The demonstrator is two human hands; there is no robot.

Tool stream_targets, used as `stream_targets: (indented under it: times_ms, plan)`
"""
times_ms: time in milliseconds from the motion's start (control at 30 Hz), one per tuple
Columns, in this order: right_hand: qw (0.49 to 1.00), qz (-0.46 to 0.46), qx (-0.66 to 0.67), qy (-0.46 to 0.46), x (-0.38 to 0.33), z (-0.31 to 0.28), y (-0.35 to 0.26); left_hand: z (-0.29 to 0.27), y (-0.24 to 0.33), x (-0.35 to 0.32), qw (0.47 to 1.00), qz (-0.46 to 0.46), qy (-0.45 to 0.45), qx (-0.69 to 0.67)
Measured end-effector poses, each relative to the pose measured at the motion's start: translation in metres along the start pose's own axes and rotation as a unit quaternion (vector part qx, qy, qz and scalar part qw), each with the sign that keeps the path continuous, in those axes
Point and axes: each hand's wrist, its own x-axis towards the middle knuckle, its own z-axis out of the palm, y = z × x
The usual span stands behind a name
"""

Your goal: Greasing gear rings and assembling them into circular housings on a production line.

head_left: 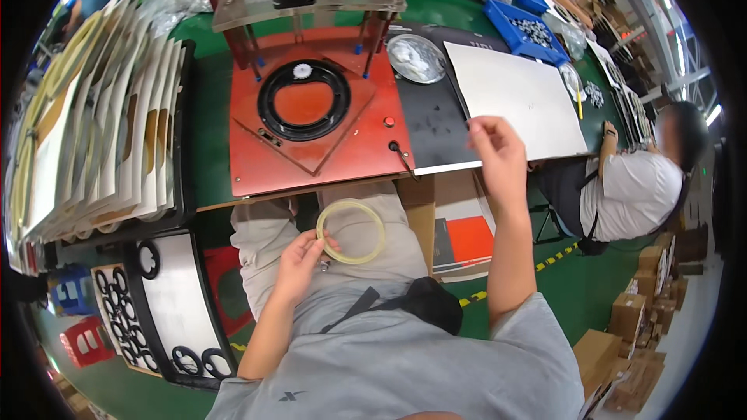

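Note:
In front of my lap, my left hand (299, 263) pinches the left edge of a thin, translucent yellowish ring (380, 233). My right hand (502, 157) is raised by the left edge of a white sheet (517, 97), thumb and fingers drawn together; anything between them is too small to make out. Ahead stands a press-like machine with a red base (366, 157). On that base lies a black ring (267, 101), and a small white gear (302, 71) sits at its far side. Neither hand touches the machine.
A metal dish (417, 58) holding white pieces stands right of the machine, with a blue tray (525, 31) of small parts beyond. Sheets (117, 124) stand stacked at left. A rack (175, 295) carries black rings. A co-worker (638, 187) sits at right.

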Motion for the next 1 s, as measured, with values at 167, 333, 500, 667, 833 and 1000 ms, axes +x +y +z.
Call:
stream_targets:
  times_ms: [167, 333, 500, 667, 833, 1000]
  plan:
    - [0.975, -0.03, -0.216, 0.04, 0.055, 0.005, 0.051, -0.025, -0.029, 0.009, 0.995, -0.033, 0.036, -0.086]
    - [0.933, -0.061, -0.353, 0.025, 0.068, 0.028, 0.072, -0.042, -0.051, 0.014, 0.986, -0.049, 0.055, -0.146]
    - [0.943, -0.028, -0.318, 0.097, 0.072, 0.024, 0.067, -0.052, -0.06, 0.015, 0.986, -0.063, 0.058, -0.145]
    - [0.961, -0.062, -0.236, 0.126, 0.086, 0.02, 0.046, -0.058, -0.065, 0.019, 0.987, -0.062, 0.031, -0.144]
    - [0.956, -0.088, -0.27, 0.076, 0.106, 0.025, 0.045, -0.051, -0.066, 0.026, 0.989, -0.069, 0.023, -0.126]
    - [0.916, -0.191, -0.346, 0.076, 0.129, 0.032, 0.044, -0.047, -0.066, 0.029, 0.991, -0.073, 0.022, -0.106]
